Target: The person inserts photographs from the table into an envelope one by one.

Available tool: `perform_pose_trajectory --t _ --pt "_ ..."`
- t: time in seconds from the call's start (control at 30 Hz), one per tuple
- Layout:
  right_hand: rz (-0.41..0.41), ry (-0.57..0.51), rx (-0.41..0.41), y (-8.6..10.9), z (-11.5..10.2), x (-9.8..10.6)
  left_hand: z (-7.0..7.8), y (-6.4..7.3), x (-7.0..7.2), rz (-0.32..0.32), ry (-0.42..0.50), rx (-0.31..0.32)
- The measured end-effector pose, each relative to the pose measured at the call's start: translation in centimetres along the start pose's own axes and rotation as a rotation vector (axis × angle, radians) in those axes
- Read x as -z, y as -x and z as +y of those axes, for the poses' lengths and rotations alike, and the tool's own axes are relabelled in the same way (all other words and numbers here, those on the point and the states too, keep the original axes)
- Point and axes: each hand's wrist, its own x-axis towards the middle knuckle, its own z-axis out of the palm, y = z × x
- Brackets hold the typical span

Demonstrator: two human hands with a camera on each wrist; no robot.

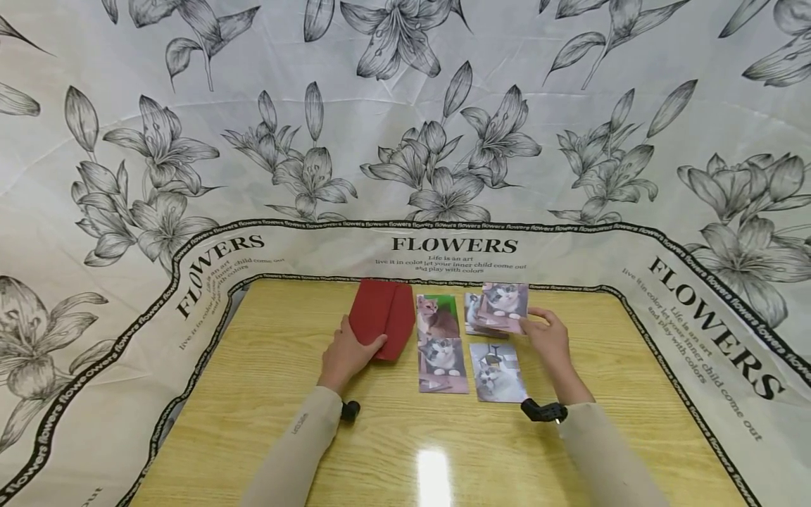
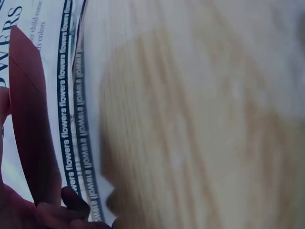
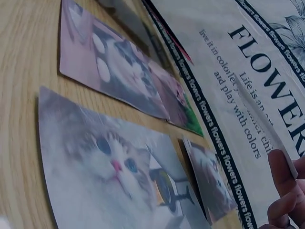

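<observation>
My left hand point(image 1: 348, 354) grips a red paper envelope point(image 1: 382, 317), its thumb lying over the near edge. In the left wrist view the envelope point(image 2: 31, 109) stands edge-on above the table. With thumb and fingers, my right hand point(image 1: 552, 346) pinches a cat photo card point(image 1: 507, 304), which overlaps a small stack of cards point(image 1: 472, 315) in the head view. The right wrist view shows this held card point(image 3: 259, 114) edge-on. Nearer me lies a white-cat card point(image 1: 497, 377). Left of it, a grey-and-white cat card point(image 1: 441, 359) meets an orange-cat card point(image 1: 437, 317).
The wood-grain table point(image 1: 380, 451) ends at the back and sides against a white flower-printed cloth point(image 1: 317, 253). Black camera mounts sit at both wrists, the right one point(image 1: 543, 410) near the white-cat card's corner.
</observation>
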Motion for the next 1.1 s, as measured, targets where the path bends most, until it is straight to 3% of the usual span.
perform_pose_trajectory --t 0.2,0.4,1.1 --pt "-0.084 -0.034 0.024 1.0 -1.1 -3.0 0.0 0.3 -0.2 -0.027 0.042 0.007" --pt "-0.131 -0.075 0.032 1.8 -1.7 -5.8 -0.1 0.4 -0.5 -0.005 0.038 0.011" --pt "-0.207 -0.033 0.129 2.7 -4.0 -12.5 0.8 0.9 -0.9 -0.008 0.109 0.022"
